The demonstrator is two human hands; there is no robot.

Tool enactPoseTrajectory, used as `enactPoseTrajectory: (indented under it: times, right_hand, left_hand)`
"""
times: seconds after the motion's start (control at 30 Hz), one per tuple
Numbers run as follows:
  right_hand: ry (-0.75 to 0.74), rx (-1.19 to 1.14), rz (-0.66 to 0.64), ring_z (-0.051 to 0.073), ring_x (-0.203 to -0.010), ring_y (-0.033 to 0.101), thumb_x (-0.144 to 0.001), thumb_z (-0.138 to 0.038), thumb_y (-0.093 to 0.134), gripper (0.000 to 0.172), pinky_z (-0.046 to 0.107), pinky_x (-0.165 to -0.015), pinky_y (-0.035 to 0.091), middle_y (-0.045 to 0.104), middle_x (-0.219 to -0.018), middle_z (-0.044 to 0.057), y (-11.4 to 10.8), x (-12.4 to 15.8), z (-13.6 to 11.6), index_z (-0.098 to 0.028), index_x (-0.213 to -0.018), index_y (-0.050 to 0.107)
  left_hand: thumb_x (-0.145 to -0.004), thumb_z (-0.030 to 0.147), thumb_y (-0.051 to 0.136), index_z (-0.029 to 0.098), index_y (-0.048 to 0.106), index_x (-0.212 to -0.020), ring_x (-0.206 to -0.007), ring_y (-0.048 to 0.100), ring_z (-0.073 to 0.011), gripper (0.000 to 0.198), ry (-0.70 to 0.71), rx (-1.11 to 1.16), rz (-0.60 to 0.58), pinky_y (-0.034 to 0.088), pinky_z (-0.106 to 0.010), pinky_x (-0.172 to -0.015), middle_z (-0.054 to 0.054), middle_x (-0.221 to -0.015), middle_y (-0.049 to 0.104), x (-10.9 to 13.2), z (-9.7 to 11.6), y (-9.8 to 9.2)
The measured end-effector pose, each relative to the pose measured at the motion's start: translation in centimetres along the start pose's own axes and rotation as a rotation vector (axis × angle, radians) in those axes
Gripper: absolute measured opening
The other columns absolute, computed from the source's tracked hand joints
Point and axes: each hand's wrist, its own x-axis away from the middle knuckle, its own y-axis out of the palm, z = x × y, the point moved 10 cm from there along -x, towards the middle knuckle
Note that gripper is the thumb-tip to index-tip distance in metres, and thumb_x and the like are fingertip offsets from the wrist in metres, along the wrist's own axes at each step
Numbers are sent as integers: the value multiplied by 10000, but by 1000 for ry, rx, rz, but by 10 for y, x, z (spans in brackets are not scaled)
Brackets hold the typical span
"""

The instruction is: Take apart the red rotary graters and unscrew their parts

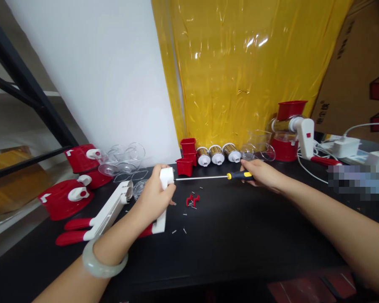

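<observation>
My left hand is closed around a white crank handle with a red grip, holding it up above the black table. In my right hand is a screwdriver with a black and yellow handle, held level. Its long shaft points left, and the tip meets the round white end of the crank handle; whether a screw sits there is hidden. Two small red plastic pieces lie below the shaft, with several loose screws scattered around them.
At left lie more white crank handles, red grater bases and clear plastic parts. Red hoppers and metal grating drums line the back. An assembled rotary grater stands at right, near white cables and a charger.
</observation>
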Motion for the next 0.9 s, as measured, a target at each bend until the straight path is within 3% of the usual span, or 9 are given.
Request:
enactPoseTrajectory:
  times: [0.13,0.27,0.37,0.43,0.53,0.63,0.7,0.77,0.9]
  right_hand:
    - [-194,203,125,150,-407,485,-928,-567,338,561,275,-488,374,500,-400,10,-10,7,-26,-205,-581,588]
    - [-454,369,361,199,-522,588,-939,-484,323,496,317,-587,431,575,-490,31,-27,30,-57,-216,-646,621]
    - [-671,402,474,202,-587,617,-923,-450,389,410,333,-638,460,628,-594,47,-30,51,-74,-228,-657,610]
    - [-713,343,510,198,-619,624,-895,-436,470,307,329,-642,471,637,-639,42,-32,57,-76,-237,-703,603]
    - [-549,61,490,177,-617,611,-828,-430,601,221,289,-569,466,635,-689,8,-41,44,-60,-252,-958,595]
    - [-211,-250,201,131,-494,539,-768,-448,662,373,221,-431,375,612,-647,-24,-22,14,-28,-251,-1068,559]
    - [22,-297,-29,94,-377,429,-802,-491,595,298,197,-369,272,571,-531,-15,1,5,-4,-207,-890,595]
    - [195,-206,-156,66,-299,298,-864,-525,471,408,196,-341,173,503,-411,3,15,2,19,-176,-683,582]
    - [180,52,-101,76,-274,263,-904,-507,377,537,218,-344,163,406,-325,-6,9,-5,30,-186,-504,535]
  left_hand:
    - [-711,143,527,233,440,-1132,-429,576,-147,439,-31,30,-33,536,-290,-485,84,-573,526,-5,-7,-1]
    - [-699,141,514,237,416,-1089,-395,539,-147,413,-95,104,-111,531,-290,-461,109,-490,472,-6,-14,9]
    - [-682,153,521,237,401,-1040,-393,509,-132,387,-178,214,-179,535,-303,-458,113,-505,463,-3,-16,18]
    - [-673,165,527,235,396,-1015,-404,489,-115,373,-217,297,-220,539,-309,-464,105,-551,481,-1,-14,22]
    - [-684,170,515,234,396,-1031,-414,482,-113,372,-211,315,-243,538,-317,-478,96,-586,488,1,-9,22]
    - [-710,160,515,239,424,-1082,-438,538,-144,391,-99,103,-145,524,-316,-507,78,-617,508,0,0,10]
    - [-722,159,533,246,465,-1102,-500,590,-168,396,-6,-62,-69,510,-310,-536,42,-689,564,2,8,4]
    - [-732,164,548,247,499,-1102,-583,623,-192,383,68,-145,-29,499,-309,-565,5,-766,606,6,15,2]
    - [-734,158,550,253,500,-1097,-570,623,-196,379,97,-115,13,495,-308,-566,13,-752,600,12,19,-1]
